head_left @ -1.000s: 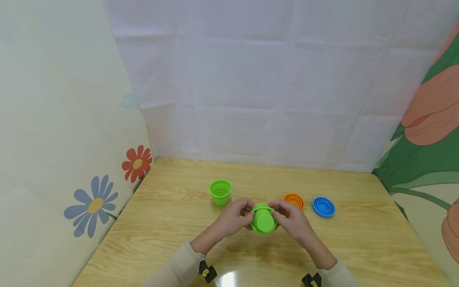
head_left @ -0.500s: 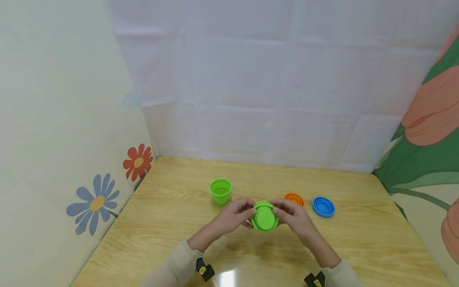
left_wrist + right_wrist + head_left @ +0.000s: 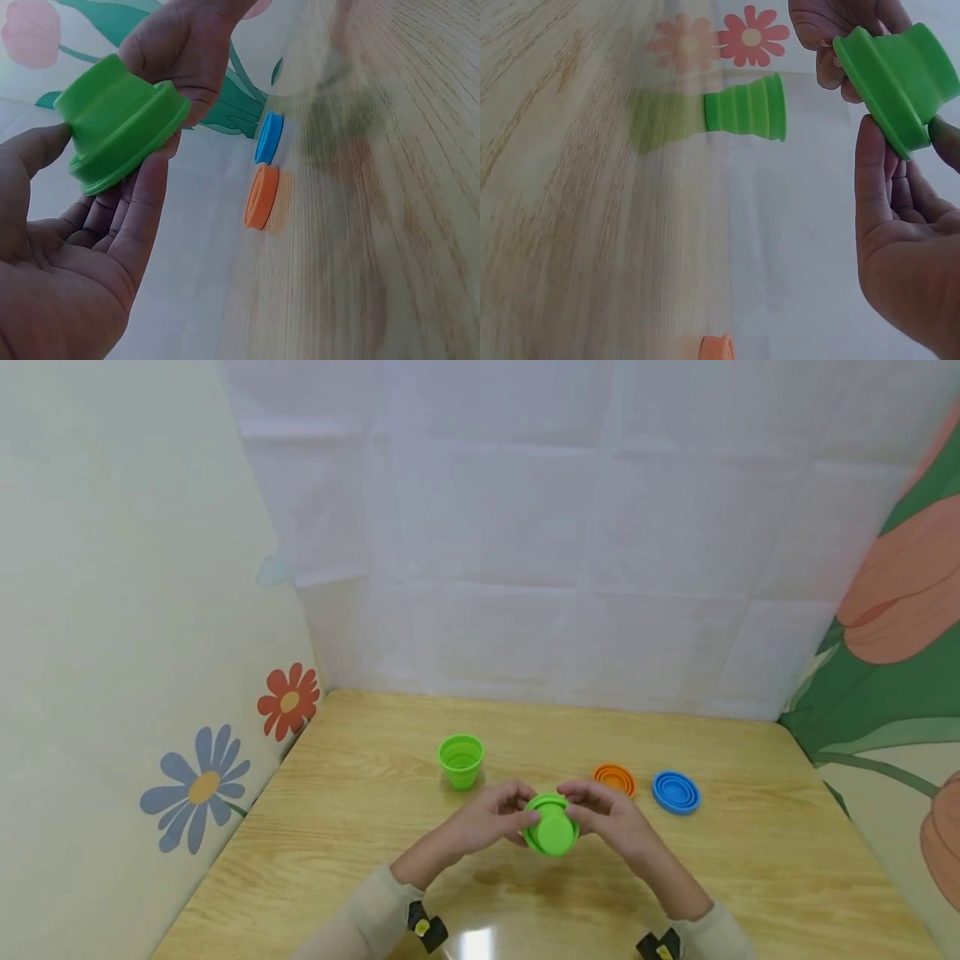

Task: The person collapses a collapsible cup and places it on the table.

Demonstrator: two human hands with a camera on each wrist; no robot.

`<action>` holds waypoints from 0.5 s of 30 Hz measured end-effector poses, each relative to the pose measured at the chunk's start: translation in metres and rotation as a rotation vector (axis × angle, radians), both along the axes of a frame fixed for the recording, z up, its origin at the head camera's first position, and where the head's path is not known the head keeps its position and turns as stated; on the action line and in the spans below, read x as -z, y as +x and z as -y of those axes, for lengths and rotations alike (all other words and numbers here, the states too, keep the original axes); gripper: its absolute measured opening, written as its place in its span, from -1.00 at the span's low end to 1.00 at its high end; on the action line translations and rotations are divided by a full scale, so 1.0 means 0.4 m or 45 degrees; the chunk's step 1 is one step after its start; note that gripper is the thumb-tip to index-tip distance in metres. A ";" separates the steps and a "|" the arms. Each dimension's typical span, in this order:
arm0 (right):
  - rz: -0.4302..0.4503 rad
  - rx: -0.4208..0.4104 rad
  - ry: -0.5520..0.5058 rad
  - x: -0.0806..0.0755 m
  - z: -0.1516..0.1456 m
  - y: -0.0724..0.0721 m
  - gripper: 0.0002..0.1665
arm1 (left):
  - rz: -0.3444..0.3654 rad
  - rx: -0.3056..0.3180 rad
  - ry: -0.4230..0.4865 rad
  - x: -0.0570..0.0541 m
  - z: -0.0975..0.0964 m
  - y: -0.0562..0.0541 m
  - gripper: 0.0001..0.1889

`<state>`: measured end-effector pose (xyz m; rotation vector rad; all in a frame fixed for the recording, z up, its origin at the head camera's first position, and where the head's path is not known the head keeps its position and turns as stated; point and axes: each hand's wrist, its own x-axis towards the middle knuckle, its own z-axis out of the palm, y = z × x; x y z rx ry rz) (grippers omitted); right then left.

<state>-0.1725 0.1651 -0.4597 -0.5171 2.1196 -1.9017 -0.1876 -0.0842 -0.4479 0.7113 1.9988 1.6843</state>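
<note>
A green collapsible cup (image 3: pixel 555 833), partly folded, is held above the table with its base turned toward the head camera. My left hand (image 3: pixel 491 817) pinches its left side, thumb on the stepped wall and fingers under the rim. On the opposite side my right hand (image 3: pixel 609 820) pinches it the same way. In the left wrist view the cup (image 3: pixel 120 120) shows its wide rim and a raised base section. Behind my left hand stands a second green cup (image 3: pixel 461 762), extended and upright. The right wrist view shows that cup's ringed wall (image 3: pixel 748 108) from the side.
Beyond my right hand lie a flattened orange collapsible cup (image 3: pixel 615 780) and, to its right, a flattened blue one (image 3: pixel 677 792). All stand on a wooden table (image 3: pixel 360 760). A white sheet (image 3: pixel 525 568) hangs behind it, with flower-patterned panels at both sides.
The held cup tilted up and now leans back down a little in my hands. Its rim, bent inward at the top one second ago, now looks round. The other cups stay put.
</note>
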 end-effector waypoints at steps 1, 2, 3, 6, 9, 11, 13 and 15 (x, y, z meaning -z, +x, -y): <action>-0.001 -0.004 0.001 0.001 0.000 0.000 -0.50 | 0.006 0.012 -0.006 0.000 0.000 0.000 -0.66; -0.002 -0.008 0.004 0.002 0.000 0.000 -0.50 | 0.013 0.017 -0.016 0.000 0.000 0.000 -0.65; -0.003 -0.012 0.009 0.002 0.000 0.000 -0.49 | 0.018 0.025 -0.021 0.000 0.000 0.000 -0.65; -0.013 -0.035 0.022 0.004 0.000 -0.001 -0.50 | 0.029 0.029 -0.035 0.001 -0.001 -0.002 -0.64; -0.006 -0.063 0.025 0.006 -0.001 -0.002 -0.52 | 0.029 0.021 -0.044 0.001 -0.001 -0.004 -0.65; 0.007 -0.087 0.024 0.007 -0.003 -0.003 -0.52 | 0.027 0.016 -0.048 0.001 -0.001 -0.004 -0.66; 0.020 -0.111 0.029 0.008 -0.004 -0.003 -0.52 | 0.023 0.009 -0.063 0.002 -0.001 -0.003 -0.68; 0.026 -0.132 0.044 0.008 -0.006 -0.002 -0.51 | 0.021 0.005 -0.083 0.003 -0.001 -0.002 -0.70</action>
